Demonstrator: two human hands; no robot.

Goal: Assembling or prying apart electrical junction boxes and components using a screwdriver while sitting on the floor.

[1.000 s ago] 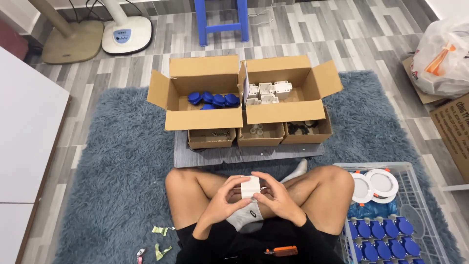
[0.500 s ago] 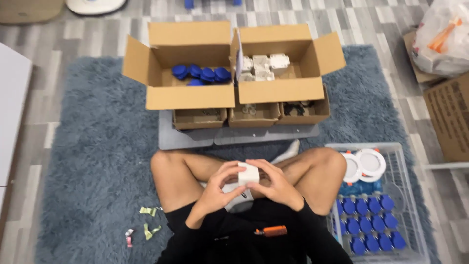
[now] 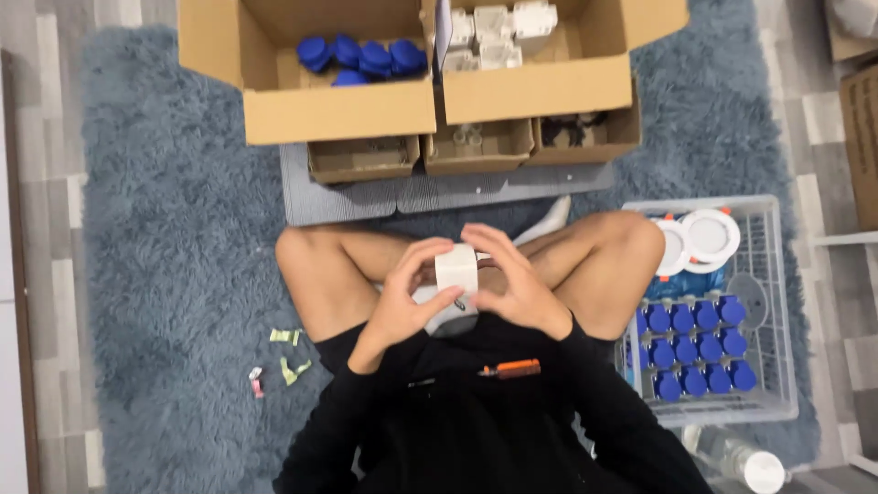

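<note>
Closer now than half a second ago, the view has dropped toward the lap, so the hands and the cartons fill more of the frame and the far floor has slid out of the top edge; the hands themselves keep the same hold at the centre.

Nearest, at the bottom centre, an orange-handled tool point(image 3: 512, 369) lies on the black clothing. Just above it, over the crossed legs, the left hand point(image 3: 407, 297) and the right hand point(image 3: 512, 288) meet around a small white block-shaped part point(image 3: 455, 267). Left fingers curl over its left side with the thumb pressed along its lower edge; right fingers arch over its upper right side, lightly spread. Both hands pinch it between them, a little above the lap.

To the lower left, a few small coloured scraps point(image 3: 283, 357) lie on the grey-blue shaggy rug point(image 3: 165, 274). At the right of the frame a white wire basket point(image 3: 777, 302) holds rows of blue caps point(image 3: 690, 343) in its nearer half and round white discs point(image 3: 704, 236) at its far end. A clear bottle with a white cap point(image 3: 745, 462) lies at the lower right corner.

Farther up, a grey mat point(image 3: 439, 194) carries three small open trays point(image 3: 476, 146) side by side. Beyond them, at the top, two open cardboard cartons stand touching: the left carton point(image 3: 338, 110) holds more blue caps, the right carton point(image 3: 540, 87) holds white parts like the one in hand.
</note>
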